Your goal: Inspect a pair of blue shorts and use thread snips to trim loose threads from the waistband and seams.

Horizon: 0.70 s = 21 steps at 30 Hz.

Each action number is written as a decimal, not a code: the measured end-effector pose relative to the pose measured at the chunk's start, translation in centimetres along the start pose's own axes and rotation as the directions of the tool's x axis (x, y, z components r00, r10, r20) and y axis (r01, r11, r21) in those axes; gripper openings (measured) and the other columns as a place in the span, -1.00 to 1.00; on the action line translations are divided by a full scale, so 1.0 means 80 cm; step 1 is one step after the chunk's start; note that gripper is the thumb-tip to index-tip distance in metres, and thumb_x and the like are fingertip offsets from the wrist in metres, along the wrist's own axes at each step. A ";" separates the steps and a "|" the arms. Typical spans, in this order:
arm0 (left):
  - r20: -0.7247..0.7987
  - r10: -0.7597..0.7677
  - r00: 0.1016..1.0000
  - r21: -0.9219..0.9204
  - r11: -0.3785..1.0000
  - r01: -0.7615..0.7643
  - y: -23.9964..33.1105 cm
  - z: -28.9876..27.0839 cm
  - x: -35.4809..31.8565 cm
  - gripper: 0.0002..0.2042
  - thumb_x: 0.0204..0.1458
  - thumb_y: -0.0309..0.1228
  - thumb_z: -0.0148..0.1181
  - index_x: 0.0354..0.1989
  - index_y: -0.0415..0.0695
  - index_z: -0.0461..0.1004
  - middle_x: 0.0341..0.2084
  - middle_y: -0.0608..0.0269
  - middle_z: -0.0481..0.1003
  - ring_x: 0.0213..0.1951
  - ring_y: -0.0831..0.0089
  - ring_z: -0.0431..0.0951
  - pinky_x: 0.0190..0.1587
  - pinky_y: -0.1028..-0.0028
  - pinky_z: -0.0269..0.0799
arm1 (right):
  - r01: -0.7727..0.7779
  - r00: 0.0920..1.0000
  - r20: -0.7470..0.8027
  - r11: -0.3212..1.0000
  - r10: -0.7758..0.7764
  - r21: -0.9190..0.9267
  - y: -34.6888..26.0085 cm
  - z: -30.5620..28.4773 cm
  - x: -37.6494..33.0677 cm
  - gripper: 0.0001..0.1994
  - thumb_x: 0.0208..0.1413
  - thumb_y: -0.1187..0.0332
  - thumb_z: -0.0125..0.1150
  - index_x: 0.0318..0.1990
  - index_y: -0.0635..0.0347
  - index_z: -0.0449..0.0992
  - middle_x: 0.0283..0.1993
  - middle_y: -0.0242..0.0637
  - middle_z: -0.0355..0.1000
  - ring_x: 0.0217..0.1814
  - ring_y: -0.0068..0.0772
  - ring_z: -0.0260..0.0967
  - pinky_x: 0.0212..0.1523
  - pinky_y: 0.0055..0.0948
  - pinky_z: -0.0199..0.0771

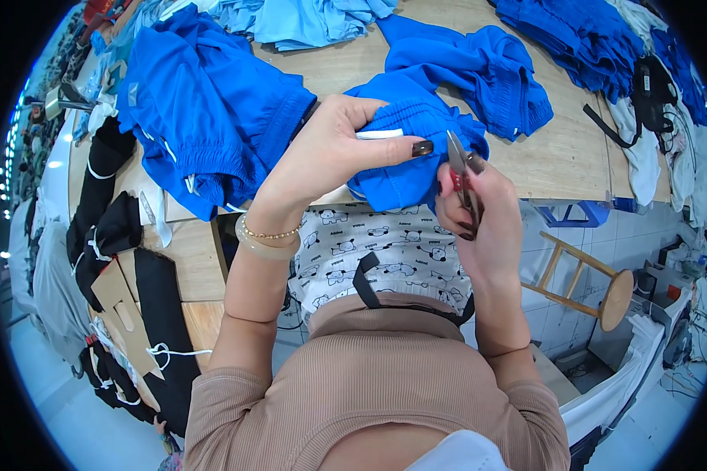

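Observation:
My left hand (330, 153) is closed on the gathered elastic waistband of a pair of blue shorts (397, 184), thumb on top and the other fingers hidden beneath the cloth. A short white drawstring (380, 134) lies along the waistband by that thumb. In my right hand (491, 208) is a pair of thread snips (457, 157) with red on the grip, its pointed blades up against the right end of the waistband. Whether the blades touch a thread is too small to tell.
More blue shorts (204, 102) lie at the left of the wooden table (558, 161), with another blue pair (499, 74) behind my right hand. Light blue cloth (306, 22) and a blue stack (577, 35) are at the back. A wooden stool (617, 298) lies tipped at the right.

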<state>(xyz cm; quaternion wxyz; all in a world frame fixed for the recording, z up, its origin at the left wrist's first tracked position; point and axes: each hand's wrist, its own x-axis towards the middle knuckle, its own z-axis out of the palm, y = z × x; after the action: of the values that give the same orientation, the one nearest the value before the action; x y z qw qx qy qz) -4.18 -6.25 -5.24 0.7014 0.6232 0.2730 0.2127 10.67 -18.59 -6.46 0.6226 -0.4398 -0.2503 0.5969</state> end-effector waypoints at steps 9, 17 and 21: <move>-0.022 0.012 1.000 -0.041 0.999 -0.012 -0.007 -0.005 -0.003 -0.88 -0.08 -0.46 0.24 -0.42 -0.27 0.52 -0.54 0.45 0.47 -0.49 0.81 0.33 -0.47 0.75 0.23 | -0.007 1.000 -0.021 0.985 0.003 -0.172 -0.019 0.002 -0.016 -0.57 0.23 0.12 -0.26 -0.41 0.33 0.39 -0.75 -0.48 0.08 -0.73 -0.73 -0.10 -0.69 -0.64 -0.16; -0.018 0.001 1.000 -0.015 1.000 -0.002 -0.005 -0.004 -0.004 -0.88 -0.09 -0.48 0.20 -0.42 -0.28 0.52 -0.53 0.44 0.47 -0.49 0.80 0.32 -0.46 0.75 0.21 | -0.007 1.000 -0.029 0.937 -0.003 -0.350 -0.009 0.001 -0.019 -0.50 0.28 0.08 -0.34 -0.35 0.38 0.40 -0.78 -0.49 0.03 -0.79 -0.75 -0.18 -0.74 -0.65 -0.23; -0.012 0.006 1.000 0.008 1.000 -0.006 -0.004 -0.004 -0.003 -0.88 -0.09 -0.49 0.19 -0.41 -0.29 0.52 -0.52 0.43 0.48 -0.49 0.79 0.33 -0.45 0.74 0.22 | -0.021 0.999 -0.032 0.938 0.011 -0.347 -0.010 0.000 -0.018 -0.50 0.28 0.09 -0.34 -0.35 0.38 0.40 -0.78 -0.49 0.03 -0.78 -0.75 -0.18 -0.74 -0.65 -0.23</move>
<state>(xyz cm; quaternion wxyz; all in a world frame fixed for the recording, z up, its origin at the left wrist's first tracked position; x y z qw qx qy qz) -4.53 -6.21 -5.59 0.6966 0.6254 0.2762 0.2177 10.90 -19.87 -5.47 0.5341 -0.5533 -0.3388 0.5420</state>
